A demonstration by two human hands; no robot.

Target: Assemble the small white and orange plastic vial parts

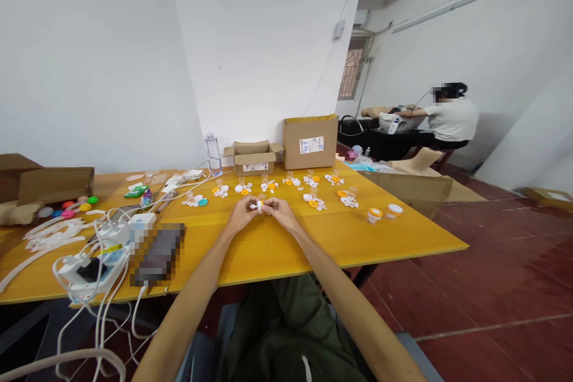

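Observation:
Both of my hands meet over the middle of the yellow table (268, 250). Between their fingertips is a small white plastic part (259, 207); its exact kind is too small to make out. My left hand (243, 213) is closed around its left side, and white bits show between the fingers. My right hand (278, 212) pinches it from the right. Beyond the hands lie several little piles of white parts with orange rings (271, 186). One pile at the left has a teal ring (203, 202). To the right stand two small clear jars with orange-and-white lids (375, 215).
An open carton (253, 158) and a taller closed carton (310, 142) stand against the wall beside a clear bottle (213, 155). Power strips (102, 262) with tangled white cables and a blurred dark device (157, 253) lie left. A person (452, 116) sits at the far right.

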